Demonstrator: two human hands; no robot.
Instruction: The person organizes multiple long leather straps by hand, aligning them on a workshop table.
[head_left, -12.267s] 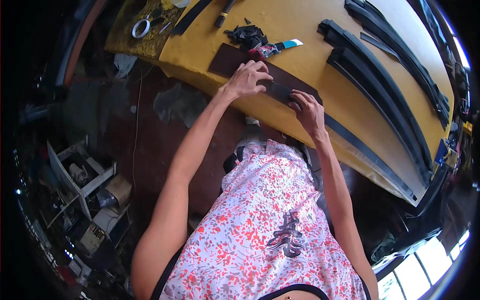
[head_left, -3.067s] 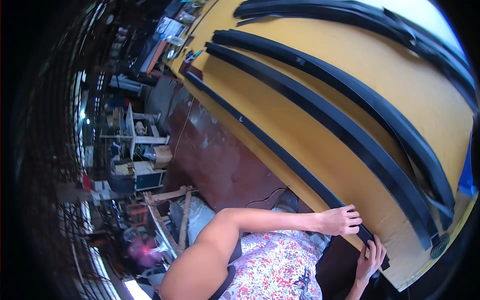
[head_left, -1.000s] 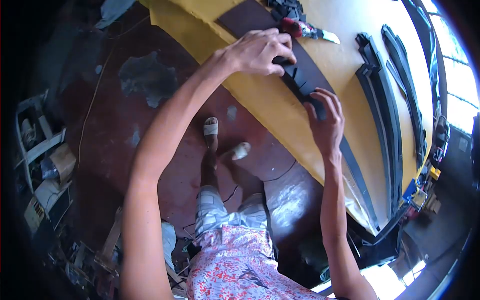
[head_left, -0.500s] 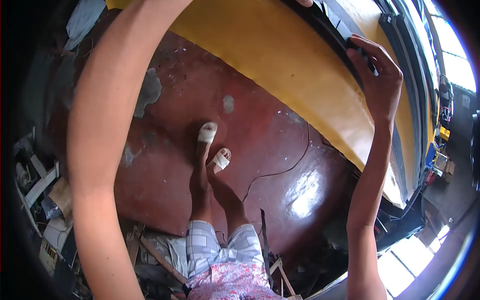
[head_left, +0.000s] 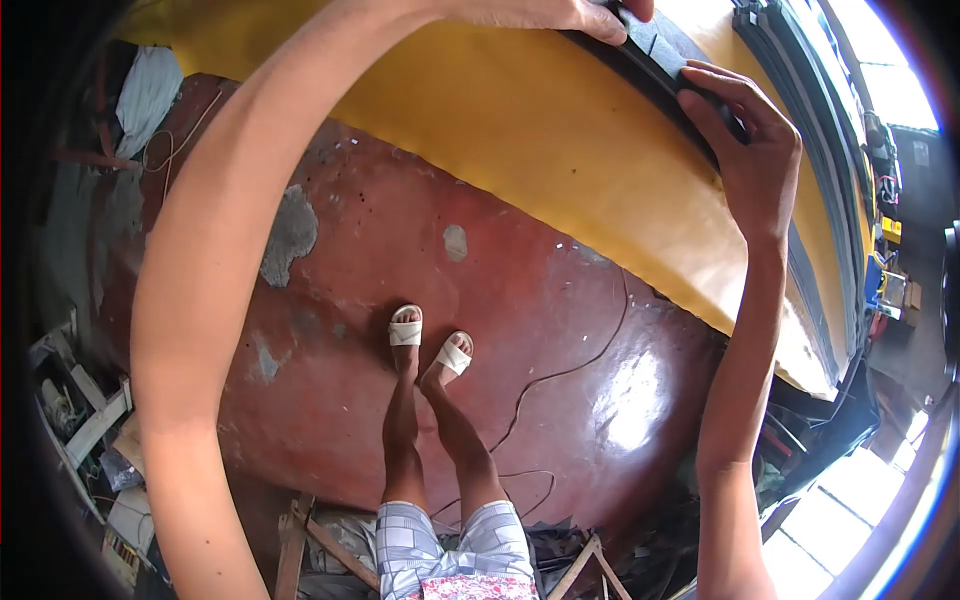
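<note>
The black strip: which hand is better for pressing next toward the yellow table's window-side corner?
The right hand, I think. It touches the black strip, nearer that corner. The left hand is farther, partly cut off by the picture's top edge.

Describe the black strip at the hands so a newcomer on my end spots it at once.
Start at the big yellow table across the upper view. At the top, find the left hand, partly cut off by the frame, and, farther down, the right hand; the black strip slants between them. Unlike the dark strips bunched farther right, it has both hands on it.
</note>
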